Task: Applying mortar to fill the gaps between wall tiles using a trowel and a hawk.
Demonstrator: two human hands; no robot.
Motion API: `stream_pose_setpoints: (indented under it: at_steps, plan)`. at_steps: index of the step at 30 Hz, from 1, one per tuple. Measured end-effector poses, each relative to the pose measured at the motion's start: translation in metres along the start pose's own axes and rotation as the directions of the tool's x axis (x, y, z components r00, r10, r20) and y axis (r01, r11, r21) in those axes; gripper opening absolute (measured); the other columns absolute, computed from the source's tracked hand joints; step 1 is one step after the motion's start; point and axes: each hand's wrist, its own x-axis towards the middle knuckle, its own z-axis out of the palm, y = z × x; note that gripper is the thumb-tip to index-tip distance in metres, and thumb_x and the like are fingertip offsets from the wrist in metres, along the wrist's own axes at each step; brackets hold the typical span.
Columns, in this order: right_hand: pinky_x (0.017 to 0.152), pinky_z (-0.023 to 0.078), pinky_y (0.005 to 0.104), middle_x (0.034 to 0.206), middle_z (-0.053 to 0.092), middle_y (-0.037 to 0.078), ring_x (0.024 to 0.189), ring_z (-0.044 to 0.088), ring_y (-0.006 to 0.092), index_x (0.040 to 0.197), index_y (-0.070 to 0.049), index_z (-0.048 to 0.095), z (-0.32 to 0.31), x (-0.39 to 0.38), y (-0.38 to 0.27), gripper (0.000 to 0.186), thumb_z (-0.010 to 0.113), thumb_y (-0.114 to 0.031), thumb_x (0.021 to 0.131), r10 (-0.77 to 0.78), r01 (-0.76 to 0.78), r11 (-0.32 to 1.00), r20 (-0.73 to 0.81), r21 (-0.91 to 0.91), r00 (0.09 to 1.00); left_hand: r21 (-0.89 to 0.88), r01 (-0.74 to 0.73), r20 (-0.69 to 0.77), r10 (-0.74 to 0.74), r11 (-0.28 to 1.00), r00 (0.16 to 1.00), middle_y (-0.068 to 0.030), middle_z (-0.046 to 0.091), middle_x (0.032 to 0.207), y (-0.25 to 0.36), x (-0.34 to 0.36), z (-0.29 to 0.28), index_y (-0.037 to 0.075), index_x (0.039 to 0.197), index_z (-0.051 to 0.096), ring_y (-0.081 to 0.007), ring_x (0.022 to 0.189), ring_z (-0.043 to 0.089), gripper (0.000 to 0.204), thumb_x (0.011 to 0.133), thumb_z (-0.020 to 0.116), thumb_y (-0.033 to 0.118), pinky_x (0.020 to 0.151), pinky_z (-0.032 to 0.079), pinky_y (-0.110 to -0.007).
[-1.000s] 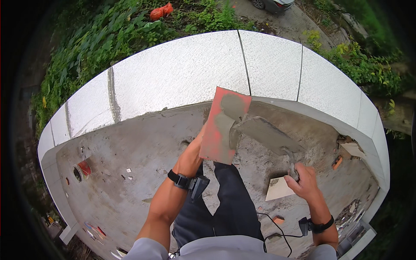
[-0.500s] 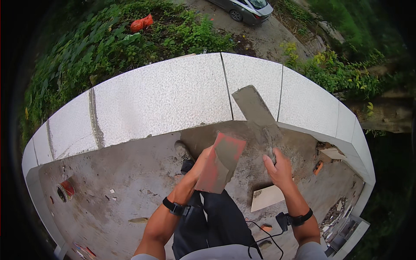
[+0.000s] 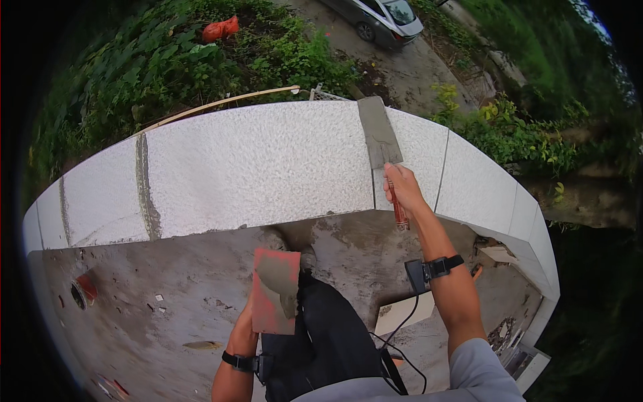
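My right hand is closed round the red-brown handle of a plastering trowel. Its grey, mortar-coated blade lies over the dark joint between two white slabs on the wall top; the lower part of that joint shows below the blade. Low over my legs, my left hand holds up a red mortar board, its fingers mostly hidden behind it. Wet grey mortar is spread across the board's upper and right part. Further left, a wide joint is filled with grey mortar.
On the floor lie a pale board and, at the left, a red bucket on its side. A black cable hangs by my right arm. Beyond the wall are a wooden strip, plants and a parked car.
My right hand has moved forward and left, bringing the trowel blade onto the slab joint. My left hand has drawn the mortar board back and left. The view has shifted slightly.
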Motion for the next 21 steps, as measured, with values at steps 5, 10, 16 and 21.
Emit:
stream_pose_setpoints:
  at_steps: [5,10,16,21]
  plan:
    - [0.046,0.042,0.0284,0.069,0.056,0.007,0.05,0.051,0.0125,0.097,0.002,0.056,0.007,0.05,-0.014,0.043,0.053,-0.041,0.096,-0.159,0.078,0.916,-0.178,-0.393,0.971,0.037,-0.021,-0.013,0.021,0.999,1.0,-0.006,0.063,0.115,-0.007,-0.008,0.012,0.009,0.131,0.053,-0.0185,0.1,0.064,0.05,0.102,0.04,0.048,0.082,0.055,-0.033]
    - [0.048,0.045,0.0304,0.068,0.058,0.009,0.051,0.054,0.0148,0.102,0.007,0.056,0.0,0.008,-0.011,0.048,0.053,-0.041,0.096,-0.175,0.076,0.934,-0.263,-0.35,0.949,0.048,-0.061,0.014,0.061,0.997,0.998,-0.0064,0.063,0.115,-0.004,-0.014,0.029,0.009,0.131,0.053,-0.0191,0.1,0.065,0.049,0.101,0.042,0.046,0.08,0.056,-0.033]
    - [0.044,0.039,0.026,0.064,0.053,0.003,0.048,0.048,0.0093,0.089,-0.004,0.053,0.007,-0.07,0.042,0.036,0.051,-0.039,0.098,0.147,-0.147,0.989,-0.05,0.021,0.988,-0.018,-0.018,0.017,0.018,1.0,1.0,-0.0063,0.063,0.114,-0.006,-0.014,0.014,0.008,0.129,0.054,-0.0183,0.099,0.065,0.049,0.101,0.042,0.047,0.079,0.056,-0.033]
    - [0.044,0.039,0.0264,0.065,0.054,0.005,0.047,0.048,0.0105,0.092,-0.002,0.054,-0.011,-0.034,0.048,0.037,0.052,-0.039,0.097,0.022,-0.015,0.999,-0.158,0.049,0.987,0.004,0.065,-0.015,-0.065,0.998,0.998,-0.0062,0.063,0.114,-0.008,-0.02,0.016,0.008,0.128,0.054,-0.018,0.098,0.065,0.048,0.102,0.042,0.047,0.079,0.056,-0.033]
